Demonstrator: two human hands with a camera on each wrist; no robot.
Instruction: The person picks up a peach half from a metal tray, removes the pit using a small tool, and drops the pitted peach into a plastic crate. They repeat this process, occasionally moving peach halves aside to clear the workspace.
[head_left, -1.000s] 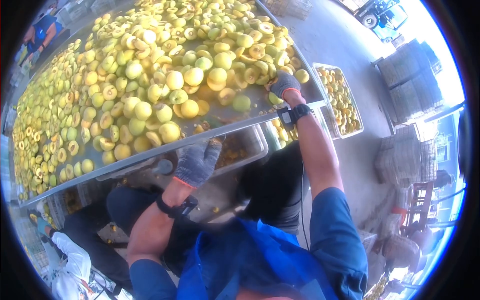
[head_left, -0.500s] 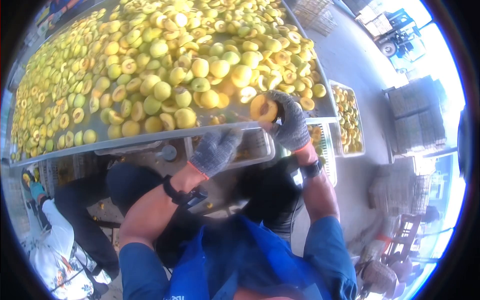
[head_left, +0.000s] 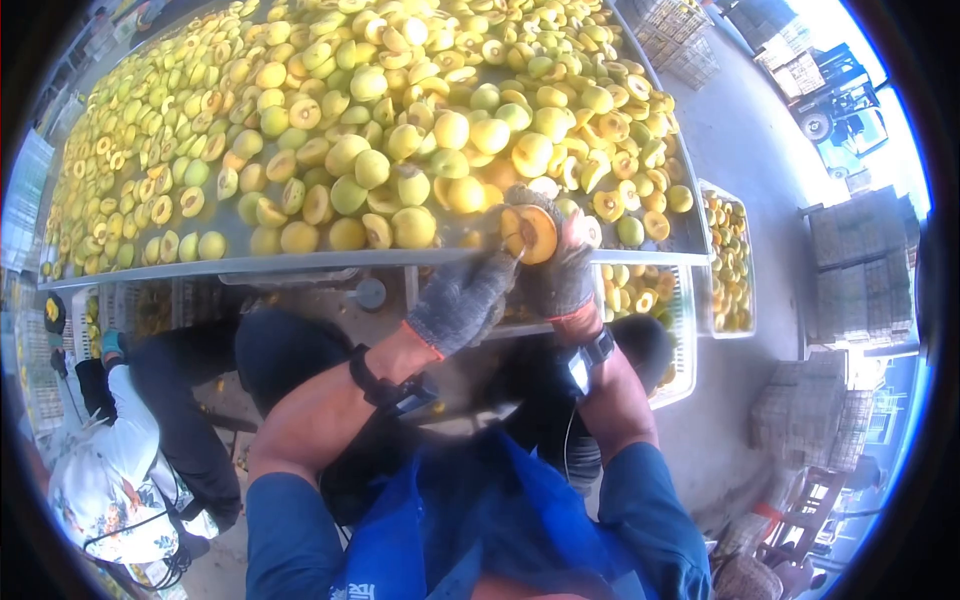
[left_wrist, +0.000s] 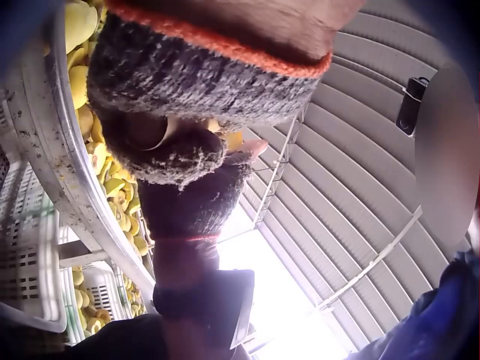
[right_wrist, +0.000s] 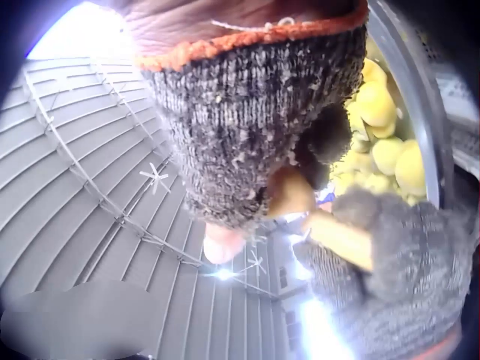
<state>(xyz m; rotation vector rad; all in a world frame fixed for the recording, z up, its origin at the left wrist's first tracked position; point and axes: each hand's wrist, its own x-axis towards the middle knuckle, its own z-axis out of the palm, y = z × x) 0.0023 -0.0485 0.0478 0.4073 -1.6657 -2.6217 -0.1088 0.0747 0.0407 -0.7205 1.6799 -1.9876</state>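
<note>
My right hand [head_left: 560, 270], in a grey knit glove with a bare fingertip, holds a cut yellow peach half [head_left: 540, 236] at the tray's front edge. The fruit's reddish-brown hollow shows in the head view. Against it comes my gloved left hand [head_left: 465, 300], fingers curled around a slim tool with a tan, stick-like handle [right_wrist: 341, 238]. The tool's working end is largely hidden by the gloves and fruit. In the left wrist view, a curved shiny piece [left_wrist: 154, 133] shows inside the left hand's curl. Both hands meet just over the metal rim.
A wide metal-rimmed tray [head_left: 330, 262] spreads ahead, heaped with whole and halved peaches [head_left: 350, 195]. Below its right end stands a white crate [head_left: 685, 340] of fruit, with another crate [head_left: 750, 300] beyond. Someone in a floral garment [head_left: 115, 490] sits at left. A forklift [head_left: 840, 110] stands far right.
My right hand has left the fruit at the tray's right side and brought a peach half leftward. The left hand has moved right and up to meet it. The head view has shifted.
</note>
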